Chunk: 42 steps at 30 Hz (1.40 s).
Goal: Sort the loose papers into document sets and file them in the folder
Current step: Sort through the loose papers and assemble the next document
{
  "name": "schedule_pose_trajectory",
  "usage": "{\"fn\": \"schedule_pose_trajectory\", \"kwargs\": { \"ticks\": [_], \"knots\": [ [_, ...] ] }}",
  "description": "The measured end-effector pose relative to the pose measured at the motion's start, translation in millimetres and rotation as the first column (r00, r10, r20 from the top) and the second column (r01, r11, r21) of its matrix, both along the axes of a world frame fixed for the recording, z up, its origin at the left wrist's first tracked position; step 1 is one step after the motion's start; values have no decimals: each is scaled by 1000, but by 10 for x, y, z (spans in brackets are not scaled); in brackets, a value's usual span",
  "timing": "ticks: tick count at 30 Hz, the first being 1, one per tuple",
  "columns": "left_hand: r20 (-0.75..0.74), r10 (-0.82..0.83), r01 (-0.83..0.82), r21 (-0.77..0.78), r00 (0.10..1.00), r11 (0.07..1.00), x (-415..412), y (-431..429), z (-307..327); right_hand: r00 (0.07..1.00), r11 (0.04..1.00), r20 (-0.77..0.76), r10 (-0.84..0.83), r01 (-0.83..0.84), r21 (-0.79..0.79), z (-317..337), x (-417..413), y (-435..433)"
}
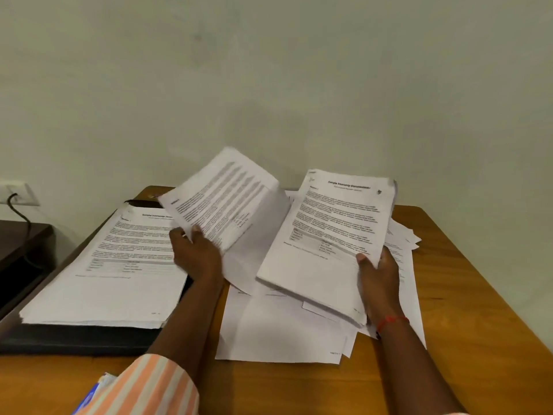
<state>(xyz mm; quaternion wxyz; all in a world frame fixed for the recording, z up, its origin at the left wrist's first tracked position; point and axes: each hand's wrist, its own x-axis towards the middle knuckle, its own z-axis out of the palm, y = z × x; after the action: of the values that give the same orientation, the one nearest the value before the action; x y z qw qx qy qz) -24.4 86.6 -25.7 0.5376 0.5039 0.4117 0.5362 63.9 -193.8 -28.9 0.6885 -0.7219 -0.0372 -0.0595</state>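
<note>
Holding, left: my left hand [196, 253] pinches a few printed sheets [221, 199], thumb on the front, the other fingers hidden behind the paper. The sheets stand tilted up above the table.
Holding, right: my right hand [378, 275] grips a thick set [326, 235] at its lower right edge, thumb on the first page.
Folder: the black folder [74, 339] lies flat at my left and carries a sorted pile [119, 265]. Its long side runs away from me.
Coming move: I think the lifted sheets must go left, to this pile. It is just beside my left hand, the nearer one.
Loose papers: the loose papers [284, 327] lie spread under both hands.
Surface: a wooden table [466, 310].
Room: a pale wall [269, 70] behind, and a socket [21, 191] with a cable far left.
</note>
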Motion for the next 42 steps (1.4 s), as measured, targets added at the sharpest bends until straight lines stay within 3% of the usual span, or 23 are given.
{"fn": "schedule_pose_trajectory", "kwargs": {
  "ticks": [4,6,9,11,17,21,25,29,38,42],
  "knots": [
    [-85,-124,129,58,989,990,84,-52,-88,998,993,-17,55,-53,109,65,-17,-6],
    [-86,-170,167,-38,982,985,91,-61,-55,992,979,-15,122,-118,167,95,-53,-6],
    [115,-274,296,-309,955,904,87,17,-85,980,960,-21,196,-187,206,117,-82,3],
    [153,-300,336,-356,942,872,93,19,-121,972,949,-32,234,-221,227,111,-84,0],
    [-213,-291,302,20,933,953,62,-126,-53,964,942,-15,264,-255,219,160,-98,-32],
    [-303,-282,339,156,910,928,49,-103,-106,975,944,-20,220,-208,258,133,-50,-82],
    [-230,-509,535,63,829,843,42,-192,-105,971,971,-9,237,-237,34,80,-41,-57],
    [-205,-642,647,-49,739,761,14,-292,-6,935,919,-38,351,-352,-174,-1,-54,29],
    [-167,-766,765,-86,620,638,68,-322,-22,925,883,-16,379,-367,-293,-67,-63,102],
    [-176,-749,751,-70,639,657,66,-322,-45,939,898,28,343,-319,-304,-59,-64,100]
  ]
}}
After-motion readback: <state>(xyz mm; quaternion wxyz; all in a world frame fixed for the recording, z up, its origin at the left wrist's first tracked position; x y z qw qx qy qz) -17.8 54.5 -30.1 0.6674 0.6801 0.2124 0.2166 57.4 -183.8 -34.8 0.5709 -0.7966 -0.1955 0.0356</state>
